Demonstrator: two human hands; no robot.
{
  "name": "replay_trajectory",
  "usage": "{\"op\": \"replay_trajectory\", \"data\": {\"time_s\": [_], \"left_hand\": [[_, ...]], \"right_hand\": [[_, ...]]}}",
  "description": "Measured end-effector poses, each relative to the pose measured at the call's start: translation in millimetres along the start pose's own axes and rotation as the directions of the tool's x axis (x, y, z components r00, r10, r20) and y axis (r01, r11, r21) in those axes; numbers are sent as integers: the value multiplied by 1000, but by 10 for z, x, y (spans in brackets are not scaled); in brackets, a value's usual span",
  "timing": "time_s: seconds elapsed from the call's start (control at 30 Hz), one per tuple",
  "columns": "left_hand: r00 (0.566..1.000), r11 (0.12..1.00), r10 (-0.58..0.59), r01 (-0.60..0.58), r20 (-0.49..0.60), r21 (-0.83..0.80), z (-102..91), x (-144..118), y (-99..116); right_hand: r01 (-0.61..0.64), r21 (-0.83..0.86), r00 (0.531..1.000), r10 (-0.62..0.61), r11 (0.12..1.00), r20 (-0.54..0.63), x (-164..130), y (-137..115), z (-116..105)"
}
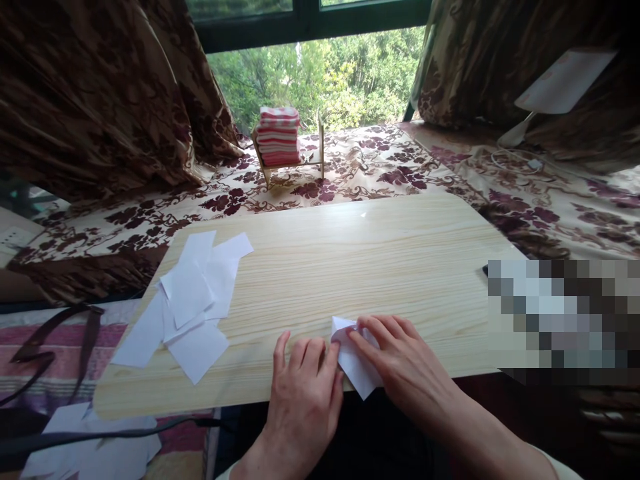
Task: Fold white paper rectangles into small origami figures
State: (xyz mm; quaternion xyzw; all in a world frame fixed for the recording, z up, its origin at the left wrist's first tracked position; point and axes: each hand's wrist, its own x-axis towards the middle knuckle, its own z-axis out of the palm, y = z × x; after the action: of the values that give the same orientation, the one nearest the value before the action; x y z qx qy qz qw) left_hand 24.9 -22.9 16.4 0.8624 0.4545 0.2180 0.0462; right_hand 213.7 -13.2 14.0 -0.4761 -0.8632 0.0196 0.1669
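Paper point(356, 363), a small white folded piece, lies at the near edge of the board point(350, 267), one corner poking out over the edge towards the person. The left hand point(305, 387) lies flat on the board just left of it, fingers loosely spread and fingertips touching the paper's left side. The right hand point(400, 363) rests across the paper from the right, fingers straight and close together, pressing down on its upper fold; neither hand pinches or lifts it. Well apart at the board's left end lies a loose pile of sheets point(187, 303). Beyond the board, on the patterned cloth point(390, 167), a little rack point(295, 157) holds stacked red-and-white cloths point(277, 137)
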Motion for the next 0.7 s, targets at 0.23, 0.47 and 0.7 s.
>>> {"op": "replay_trajectory", "data": {"time_s": [0.23,0.47,0.7], "left_hand": [[999,1000,-17,17,35,-6,-28,58,36],[996,999,-35,34,79,19,9,132,73],[1000,1000,9,-9,-3,-30,-143,147,17]], "right_hand": [[-11,0,1000,11,1000,12,-8,9,-6],[-23,-19,999,24,1000,38,33,2,-42],[-20,-41,998,22,999,60,63,-10,-16]]}}
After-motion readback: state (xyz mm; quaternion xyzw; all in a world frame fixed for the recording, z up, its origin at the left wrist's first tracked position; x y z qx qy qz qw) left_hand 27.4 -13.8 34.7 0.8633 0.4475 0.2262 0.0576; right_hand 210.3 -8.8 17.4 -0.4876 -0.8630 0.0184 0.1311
